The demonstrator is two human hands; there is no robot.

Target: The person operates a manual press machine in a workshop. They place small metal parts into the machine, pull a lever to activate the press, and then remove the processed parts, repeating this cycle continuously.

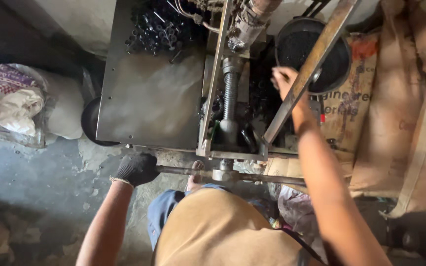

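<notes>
My left hand (136,168), in a black glove, grips the left end of a long horizontal steel handle bar (252,178) of a hand screw press. The bar passes through a hub (224,174) below a vertical threaded screw (230,91). My right hand (284,79), bare, reaches forward behind a slanted rusty frame bar (311,64), beside the rim of a round black pan (316,54). Whether its fingers hold anything is hidden by that bar.
A grey metal tabletop (146,98) carries a heap of small dark metal tubes (155,32) at its far end. Another dark pan (92,123) sits under its left edge. Burlap sacks (405,108) stand at right, cloth bundles (20,103) at left on concrete floor.
</notes>
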